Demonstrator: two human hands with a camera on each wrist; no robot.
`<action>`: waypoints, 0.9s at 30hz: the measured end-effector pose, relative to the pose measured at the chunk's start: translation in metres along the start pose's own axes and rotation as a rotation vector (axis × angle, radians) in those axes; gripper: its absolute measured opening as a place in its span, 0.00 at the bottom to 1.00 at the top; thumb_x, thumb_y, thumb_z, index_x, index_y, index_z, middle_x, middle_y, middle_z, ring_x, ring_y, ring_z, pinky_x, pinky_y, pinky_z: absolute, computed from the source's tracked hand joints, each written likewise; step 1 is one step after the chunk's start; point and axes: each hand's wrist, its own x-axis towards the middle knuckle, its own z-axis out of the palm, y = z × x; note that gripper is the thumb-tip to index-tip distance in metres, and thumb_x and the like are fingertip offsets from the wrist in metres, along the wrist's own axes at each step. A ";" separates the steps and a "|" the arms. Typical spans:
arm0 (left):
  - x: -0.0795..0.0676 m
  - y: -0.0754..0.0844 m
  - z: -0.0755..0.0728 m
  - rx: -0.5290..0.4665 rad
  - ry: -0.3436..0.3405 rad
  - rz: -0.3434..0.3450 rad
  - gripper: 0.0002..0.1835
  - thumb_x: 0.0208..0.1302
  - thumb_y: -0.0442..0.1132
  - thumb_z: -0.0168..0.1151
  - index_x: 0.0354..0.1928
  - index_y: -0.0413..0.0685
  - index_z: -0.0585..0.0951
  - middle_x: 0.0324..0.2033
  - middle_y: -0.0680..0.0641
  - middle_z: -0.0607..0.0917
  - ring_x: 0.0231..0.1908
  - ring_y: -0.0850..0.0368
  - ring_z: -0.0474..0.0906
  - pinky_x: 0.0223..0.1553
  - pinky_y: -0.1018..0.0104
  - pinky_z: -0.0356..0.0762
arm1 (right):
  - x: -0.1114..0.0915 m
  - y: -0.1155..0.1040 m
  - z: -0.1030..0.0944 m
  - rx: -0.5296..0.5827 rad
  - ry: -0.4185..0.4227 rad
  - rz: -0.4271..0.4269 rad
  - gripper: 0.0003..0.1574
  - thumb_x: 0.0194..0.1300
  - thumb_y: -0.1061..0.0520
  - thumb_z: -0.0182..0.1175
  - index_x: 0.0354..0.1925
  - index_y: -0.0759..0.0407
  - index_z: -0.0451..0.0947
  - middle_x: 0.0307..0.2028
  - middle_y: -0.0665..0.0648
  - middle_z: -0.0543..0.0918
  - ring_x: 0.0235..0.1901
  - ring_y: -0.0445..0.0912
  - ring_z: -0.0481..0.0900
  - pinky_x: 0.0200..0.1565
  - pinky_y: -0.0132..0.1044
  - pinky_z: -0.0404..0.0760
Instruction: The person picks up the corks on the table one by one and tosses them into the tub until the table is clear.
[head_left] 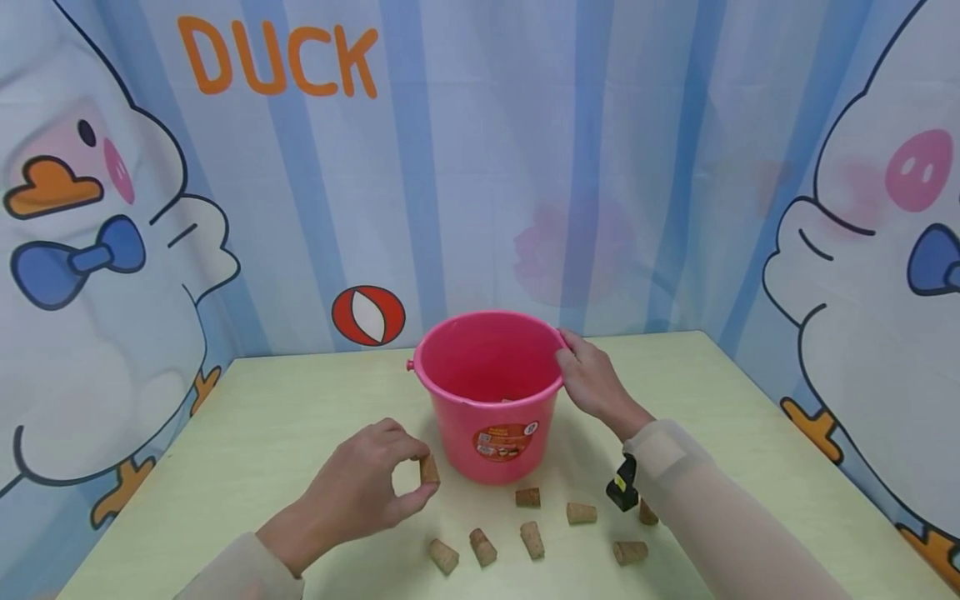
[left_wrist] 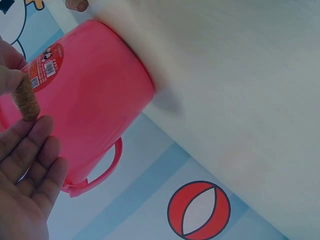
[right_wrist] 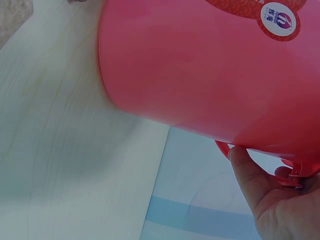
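A pink bucket stands upright on the table, with a red label on its front. My right hand grips the bucket's rim and handle on the right side; in the right wrist view the thumb and fingers close round the red handle. Left of the bucket, my left hand pinches a cork between thumb and fingers, held in the air before the bucket wall. The left wrist view shows that cork held by its ends. Something pale shows inside the bucket, mostly hidden by the rim.
Several corks lie scattered on the table in front of the bucket, among them a dark one near its base and one nearest my left wrist. Another cork is partly behind my right sleeve. A printed curtain hangs behind.
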 end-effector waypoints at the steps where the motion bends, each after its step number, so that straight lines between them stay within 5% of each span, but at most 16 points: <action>1: 0.001 0.000 0.000 0.002 0.010 0.008 0.13 0.49 0.46 0.83 0.32 0.61 0.85 0.30 0.65 0.84 0.36 0.68 0.75 0.39 0.69 0.83 | 0.000 0.000 0.000 0.000 0.000 0.000 0.36 0.79 0.52 0.36 0.79 0.63 0.56 0.62 0.64 0.78 0.57 0.58 0.78 0.60 0.55 0.79; 8: 0.008 0.002 -0.005 -0.007 0.073 0.075 0.14 0.48 0.46 0.83 0.35 0.56 0.87 0.30 0.62 0.86 0.36 0.64 0.77 0.38 0.67 0.83 | 0.000 0.000 0.000 -0.006 -0.001 -0.001 0.35 0.79 0.52 0.36 0.79 0.62 0.56 0.61 0.64 0.79 0.56 0.58 0.78 0.58 0.54 0.79; 27: 0.026 0.010 -0.014 0.039 0.202 0.116 0.21 0.48 0.47 0.83 0.45 0.51 0.89 0.34 0.58 0.88 0.39 0.63 0.79 0.40 0.65 0.85 | 0.000 0.001 0.000 -0.001 -0.005 -0.002 0.36 0.79 0.52 0.37 0.79 0.63 0.56 0.62 0.64 0.78 0.57 0.57 0.78 0.59 0.55 0.79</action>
